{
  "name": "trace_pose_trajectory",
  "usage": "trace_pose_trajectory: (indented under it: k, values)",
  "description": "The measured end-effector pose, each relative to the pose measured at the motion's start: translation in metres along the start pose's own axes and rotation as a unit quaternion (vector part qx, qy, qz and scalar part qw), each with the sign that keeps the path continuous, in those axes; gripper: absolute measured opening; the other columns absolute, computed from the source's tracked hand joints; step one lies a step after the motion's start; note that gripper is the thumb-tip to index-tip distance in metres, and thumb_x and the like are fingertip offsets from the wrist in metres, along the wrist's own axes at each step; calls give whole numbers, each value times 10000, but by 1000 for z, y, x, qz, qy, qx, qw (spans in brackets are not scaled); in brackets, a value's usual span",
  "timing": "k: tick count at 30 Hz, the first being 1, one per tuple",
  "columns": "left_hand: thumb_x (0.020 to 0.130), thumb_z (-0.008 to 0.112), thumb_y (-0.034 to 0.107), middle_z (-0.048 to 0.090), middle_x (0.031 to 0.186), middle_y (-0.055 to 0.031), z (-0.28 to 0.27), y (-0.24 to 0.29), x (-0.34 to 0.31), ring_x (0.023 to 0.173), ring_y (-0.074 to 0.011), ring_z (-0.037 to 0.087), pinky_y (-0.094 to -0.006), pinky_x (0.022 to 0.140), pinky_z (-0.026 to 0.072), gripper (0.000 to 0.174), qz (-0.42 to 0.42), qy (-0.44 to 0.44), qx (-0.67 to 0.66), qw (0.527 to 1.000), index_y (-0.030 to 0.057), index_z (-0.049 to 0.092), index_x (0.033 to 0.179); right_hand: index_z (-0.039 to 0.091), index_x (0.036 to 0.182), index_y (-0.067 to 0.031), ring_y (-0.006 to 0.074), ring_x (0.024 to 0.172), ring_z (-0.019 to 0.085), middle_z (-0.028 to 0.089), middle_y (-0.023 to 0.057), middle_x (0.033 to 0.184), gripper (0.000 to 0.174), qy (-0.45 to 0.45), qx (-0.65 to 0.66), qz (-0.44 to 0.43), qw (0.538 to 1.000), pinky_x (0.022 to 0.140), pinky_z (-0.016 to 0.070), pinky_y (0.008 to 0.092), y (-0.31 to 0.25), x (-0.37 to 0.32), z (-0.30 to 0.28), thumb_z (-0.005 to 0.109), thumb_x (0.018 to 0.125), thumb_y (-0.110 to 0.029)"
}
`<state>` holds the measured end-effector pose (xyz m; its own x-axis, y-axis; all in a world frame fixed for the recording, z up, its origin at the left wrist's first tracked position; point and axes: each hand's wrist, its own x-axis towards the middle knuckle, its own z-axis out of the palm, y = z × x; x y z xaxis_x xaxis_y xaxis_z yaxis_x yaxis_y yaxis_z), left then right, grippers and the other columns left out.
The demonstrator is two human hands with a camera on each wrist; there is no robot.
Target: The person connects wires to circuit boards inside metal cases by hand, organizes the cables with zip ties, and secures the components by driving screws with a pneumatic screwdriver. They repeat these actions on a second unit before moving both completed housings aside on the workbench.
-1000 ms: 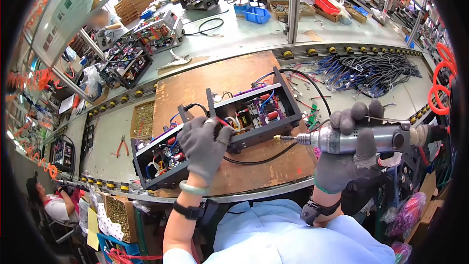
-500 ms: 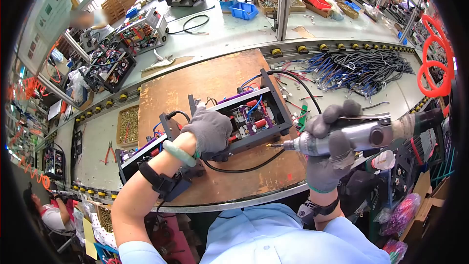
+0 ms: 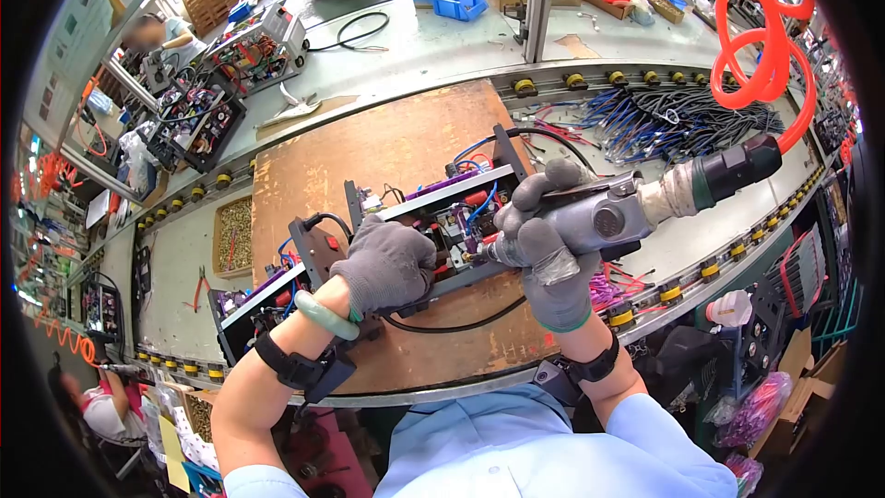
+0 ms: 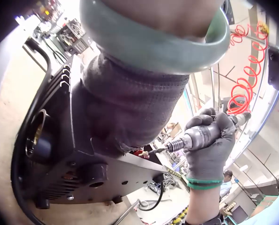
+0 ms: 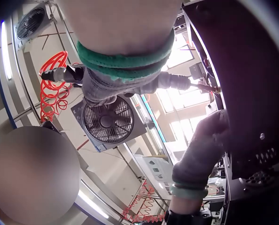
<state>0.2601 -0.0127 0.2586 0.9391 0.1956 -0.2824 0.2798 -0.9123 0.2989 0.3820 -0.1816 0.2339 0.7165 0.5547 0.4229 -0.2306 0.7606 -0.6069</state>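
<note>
My gloved right hand [image 3: 558,254] grips a pneumatic screwdriver [image 3: 604,214], its red coiled hose running off the rear. The driver's tip points left into the open black metal chassis [image 4: 125,183], which is packed with boards and wires. My gloved left hand [image 3: 387,263] lies over the near wall of that chassis, fingers curled down inside. In the left wrist view the driver bit [image 4: 156,151] reaches a small red and gold part [image 4: 145,154] beside that hand. The left fingertips are hidden; I cannot tell what they hold. A second open chassis [image 3: 263,300] stands left of it.
Both chassis rest on a brown wooden board [image 3: 369,138]. A black cable [image 3: 452,326] loops around the near side. Bundled wires [image 3: 682,120] lie back right; pliers [image 3: 200,286] and a box of brass-coloured parts [image 3: 233,235] are at left. Roller rails [image 3: 710,272] border the bench.
My right hand brought the driver leftward, its tip now inside the chassis. My left hand shifted from above the chassis to down over its near wall, then stayed there.
</note>
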Motion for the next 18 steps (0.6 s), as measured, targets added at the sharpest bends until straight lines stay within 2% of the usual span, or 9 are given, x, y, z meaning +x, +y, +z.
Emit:
trace_pose_trajectory:
  k: [2, 3, 7, 9, 11, 16, 18]
  values:
    - [709, 664, 158, 630, 670, -79, 4, -4, -1, 765, -316, 641, -415, 849, 412, 47, 1, 15, -19, 1000, 128, 675, 675, 509, 1352, -105, 130, 933, 627, 640, 84, 1128, 575, 11, 39, 25, 999, 798, 555, 262, -1, -1, 4, 703, 853, 104]
    - [710, 658, 158, 639, 673, -82, 6, -5, -2, 764, -319, 645, -416, 845, 418, 48, 2, 31, -40, 999, 131, 686, 681, 509, 1352, -105, 130, 933, 627, 640, 84, 1128, 575, 13, 38, 25, 999, 798, 555, 262, 0, -2, 6, 703, 853, 104]
    - [711, 645, 149, 648, 667, -89, 5, 2, -2, 746, -327, 648, -411, 798, 442, 67, -21, 47, -22, 998, 135, 708, 696, 509, 1348, -104, 136, 919, 631, 643, 80, 1129, 579, 37, 42, 44, 997, 783, 561, 268, 3, -2, 8, 715, 846, 98]
    - [722, 642, 155, 640, 646, -94, -2, 7, 3, 730, -333, 647, -407, 764, 459, 78, -51, -22, 33, 998, 139, 714, 697, 506, 1352, -104, 140, 912, 633, 639, 79, 1138, 586, 35, 37, 48, 998, 777, 563, 269, 3, -3, 3, 717, 843, 98]
    - [724, 646, 149, 640, 643, -99, 2, 4, 2, 712, -332, 645, -405, 751, 466, 78, -41, -7, 15, 999, 135, 719, 700, 500, 1402, -165, 158, 908, 626, 606, 38, 1166, 603, 6, 47, 55, 997, 636, 541, 256, 2, -4, -3, 756, 871, -39]
    - [736, 661, 133, 648, 645, -107, 3, -2, -4, 672, -310, 643, -393, 738, 477, 77, -24, 26, -84, 996, 114, 733, 715, 492, 1403, -130, 167, 878, 639, 605, 71, 1150, 609, 9, -13, 6, 1000, 693, 561, 297, -7, -3, 2, 770, 865, -59]
    - [772, 656, 200, 698, 707, -65, 4, -3, -5, 766, -262, 671, -371, 894, 382, 101, -42, 13, -97, 994, 180, 755, 762, 481, 1416, -135, 170, 890, 640, 604, 67, 1145, 617, 12, -3, 5, 1000, 720, 566, 311, -4, -3, 1, 762, 872, -58]
